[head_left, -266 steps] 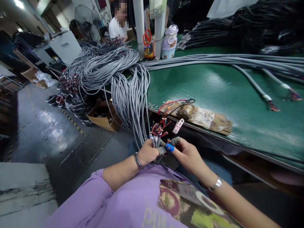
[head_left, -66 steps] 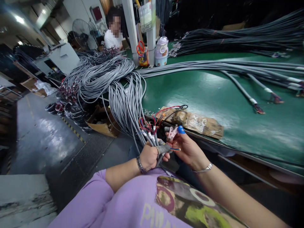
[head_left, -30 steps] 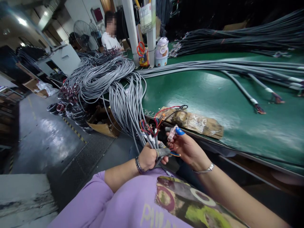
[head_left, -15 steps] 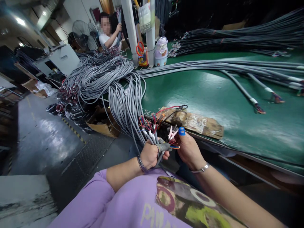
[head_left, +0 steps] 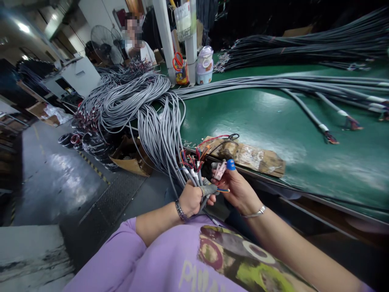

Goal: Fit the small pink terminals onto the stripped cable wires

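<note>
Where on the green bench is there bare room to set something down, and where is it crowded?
Bare: green bench between the taped cardboard pad and the long grey cables. Crowded: the coiled cable heap at the left end.

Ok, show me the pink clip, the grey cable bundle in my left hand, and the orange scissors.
pink clip (head_left: 219,170), head view, on its pale body.
grey cable bundle (head_left: 165,142), head view, on the hanging strands, mid-run.
orange scissors (head_left: 177,61), head view, on the handle loops.

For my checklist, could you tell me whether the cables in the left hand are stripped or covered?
Stripped at the ends: coloured wires fan out above the cables in the left hand.
</note>
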Demonstrator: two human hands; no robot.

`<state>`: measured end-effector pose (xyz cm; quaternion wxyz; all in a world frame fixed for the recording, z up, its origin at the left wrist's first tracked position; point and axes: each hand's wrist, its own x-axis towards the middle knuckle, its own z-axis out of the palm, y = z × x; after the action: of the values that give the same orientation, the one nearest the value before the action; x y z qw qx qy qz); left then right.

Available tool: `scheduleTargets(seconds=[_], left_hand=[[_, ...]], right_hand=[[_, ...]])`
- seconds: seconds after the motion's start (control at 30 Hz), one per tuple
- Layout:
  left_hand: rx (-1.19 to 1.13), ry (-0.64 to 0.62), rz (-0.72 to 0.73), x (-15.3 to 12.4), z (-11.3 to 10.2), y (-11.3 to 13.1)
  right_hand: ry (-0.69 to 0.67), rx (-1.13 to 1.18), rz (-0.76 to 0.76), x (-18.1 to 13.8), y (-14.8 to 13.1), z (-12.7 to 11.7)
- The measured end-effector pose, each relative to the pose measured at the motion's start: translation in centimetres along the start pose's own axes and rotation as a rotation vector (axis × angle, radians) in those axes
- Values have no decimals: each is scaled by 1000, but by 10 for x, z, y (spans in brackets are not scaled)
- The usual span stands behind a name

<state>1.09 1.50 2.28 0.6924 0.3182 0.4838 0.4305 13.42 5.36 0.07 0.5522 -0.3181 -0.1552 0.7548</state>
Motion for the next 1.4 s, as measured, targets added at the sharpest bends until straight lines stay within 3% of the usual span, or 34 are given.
scheduleTargets(seconds=[0.27,0.77,1.13,1.4], left_hand=[[-36,22,27,-13,-4,-1],[-34,36,40,-4,4,3],[-49,76,23,-2,5,0],[-21,54,29,-9,-3,-2]], right_hand=[[-89,-64,46,-10,-8,0],[-57,-174,-65,7,5,-13],[-30,30,5,7,4,-3],[-139,3,64,-6,-2,-6]])
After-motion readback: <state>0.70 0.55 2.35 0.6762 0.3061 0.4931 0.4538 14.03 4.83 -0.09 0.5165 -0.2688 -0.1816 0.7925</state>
